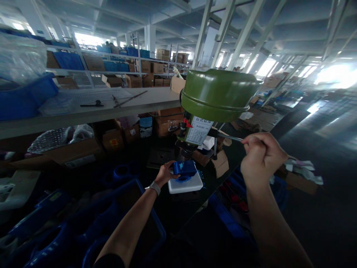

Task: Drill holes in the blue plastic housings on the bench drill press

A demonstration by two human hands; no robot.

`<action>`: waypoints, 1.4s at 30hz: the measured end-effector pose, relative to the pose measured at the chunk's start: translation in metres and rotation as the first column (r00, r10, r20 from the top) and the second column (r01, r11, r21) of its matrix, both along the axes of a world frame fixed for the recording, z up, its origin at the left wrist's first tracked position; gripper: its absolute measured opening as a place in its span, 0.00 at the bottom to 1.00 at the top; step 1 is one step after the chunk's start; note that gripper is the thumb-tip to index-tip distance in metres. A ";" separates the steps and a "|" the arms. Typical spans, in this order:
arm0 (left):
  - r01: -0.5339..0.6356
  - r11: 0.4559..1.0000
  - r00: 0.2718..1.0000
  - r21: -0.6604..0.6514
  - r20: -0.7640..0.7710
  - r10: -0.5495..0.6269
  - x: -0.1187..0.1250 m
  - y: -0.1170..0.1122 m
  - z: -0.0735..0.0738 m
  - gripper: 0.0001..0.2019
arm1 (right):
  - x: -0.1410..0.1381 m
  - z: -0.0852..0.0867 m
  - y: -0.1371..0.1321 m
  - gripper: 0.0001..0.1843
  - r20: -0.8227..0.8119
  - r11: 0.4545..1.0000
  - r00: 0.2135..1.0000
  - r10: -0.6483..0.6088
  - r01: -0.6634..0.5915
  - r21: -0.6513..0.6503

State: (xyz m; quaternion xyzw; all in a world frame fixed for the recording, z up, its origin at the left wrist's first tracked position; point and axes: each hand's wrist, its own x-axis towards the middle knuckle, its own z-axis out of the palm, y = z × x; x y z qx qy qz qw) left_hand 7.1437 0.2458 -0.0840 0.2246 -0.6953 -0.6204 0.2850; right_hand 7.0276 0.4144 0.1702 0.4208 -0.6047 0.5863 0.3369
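Note:
A green bench drill press (220, 95) stands ahead of me, with a printed label (199, 130) on its front. My right hand (262, 158) is closed around the end of its metal feed lever (230, 137). Below the chuck (187, 152), a glossy blue plastic part (184, 168) rests on a white block (186, 186). My left hand (165, 174) grips the left side of this part, thumb in front and fingers behind. Where the drill bit meets the part is too dark to make out.
Left of the drill is a blue crate (160, 227) near large blue parts (46, 242). Another blue crate (227, 217) sits at lower right, holding red items. A long shelf (156, 97) runs behind, bearing papers and tools. Cardboard boxes (221, 163) lie behind the drill.

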 end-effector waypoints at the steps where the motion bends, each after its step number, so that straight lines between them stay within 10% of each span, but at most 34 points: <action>1: 0.001 1.000 1.000 -0.002 0.001 -0.001 0.000 0.000 0.000 0.33 | 0.001 -0.001 0.000 0.11 0.001 1.000 1.000 0.004 -0.004 -0.002; 42: -0.014 0.980 0.993 -0.200 0.116 0.038 0.004 -0.003 0.006 0.34 | 0.001 -0.033 0.003 0.11 -0.071 0.996 0.997 -0.033 0.027 -0.079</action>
